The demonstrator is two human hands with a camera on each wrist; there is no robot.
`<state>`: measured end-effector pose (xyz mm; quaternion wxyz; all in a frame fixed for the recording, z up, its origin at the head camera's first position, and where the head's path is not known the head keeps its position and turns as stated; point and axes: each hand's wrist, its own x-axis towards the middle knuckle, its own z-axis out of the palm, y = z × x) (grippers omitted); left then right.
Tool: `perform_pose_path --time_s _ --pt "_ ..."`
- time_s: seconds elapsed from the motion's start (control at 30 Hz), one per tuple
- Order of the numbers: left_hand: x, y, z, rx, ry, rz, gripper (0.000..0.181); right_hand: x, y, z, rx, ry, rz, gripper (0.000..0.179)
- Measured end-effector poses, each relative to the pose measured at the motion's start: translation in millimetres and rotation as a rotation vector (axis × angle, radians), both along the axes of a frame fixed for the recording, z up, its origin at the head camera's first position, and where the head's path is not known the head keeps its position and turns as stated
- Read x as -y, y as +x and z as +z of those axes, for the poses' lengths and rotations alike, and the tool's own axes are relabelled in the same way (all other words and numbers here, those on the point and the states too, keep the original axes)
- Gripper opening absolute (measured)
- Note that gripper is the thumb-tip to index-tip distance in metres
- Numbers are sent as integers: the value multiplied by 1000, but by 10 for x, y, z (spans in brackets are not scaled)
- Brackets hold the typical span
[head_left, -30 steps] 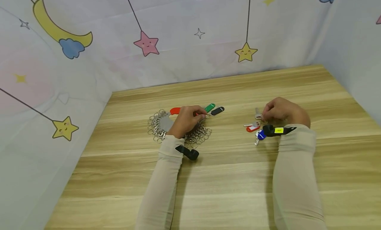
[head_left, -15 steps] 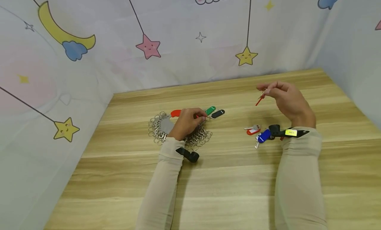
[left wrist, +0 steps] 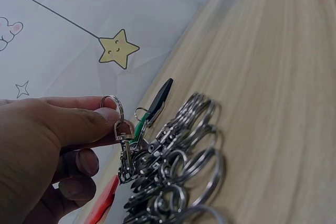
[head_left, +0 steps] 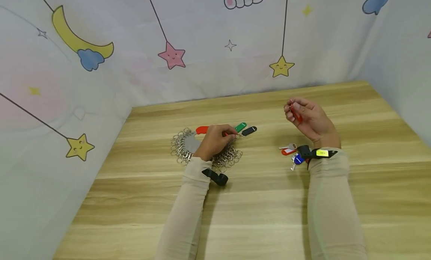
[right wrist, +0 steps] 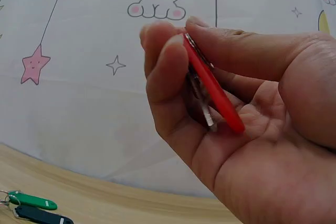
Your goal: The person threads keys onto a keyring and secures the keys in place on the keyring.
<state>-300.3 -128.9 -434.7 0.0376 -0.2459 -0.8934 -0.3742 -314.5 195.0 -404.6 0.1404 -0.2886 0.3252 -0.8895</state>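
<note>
My left hand [head_left: 215,140] is over a flat grey plate [head_left: 191,143] hung round with metal clips and rings. Its thumb and forefinger pinch a split ring [left wrist: 119,109], which is linked to a metal swivel clasp [left wrist: 125,142]. Raised above the table at the right, my right hand [head_left: 311,121] holds a red key tag [right wrist: 215,90] between thumb and fingers. A metal key [right wrist: 199,98] lies alongside the tag, partly hidden by the fingers. Just past the left fingertips are a green key tag [head_left: 240,127] and a black key tag [head_left: 249,131].
On the wooden table [head_left: 262,215], below the right hand, lie a red key tag [head_left: 288,152] with a key [head_left: 287,146] and a blue key tag [head_left: 298,159] with a key. The right wrist partly covers other tags there. A patterned cloth [head_left: 208,76] stands behind.
My right hand has lifted a red key tag with its key off the pile and turned palm up with it. The left hand keeps its place at the plate.
</note>
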Motion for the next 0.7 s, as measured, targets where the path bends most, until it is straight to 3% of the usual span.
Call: perform_pose_path --time_s 0.17,0.33,0.57,0.7 --pt "-22 18 5 16 7 -10 11 34 -43 -152 -54 17 72 35" --pt "-25 22 14 15 30 -3 11 52 -76 -217 -88 -14 92 31" --pt "-22 21 -5 21 30 9 11 87 -59 -235 -6 -7 7 25" --pt "-21 19 -10 25 39 7 11 97 -55 -233 20 -37 11 25"
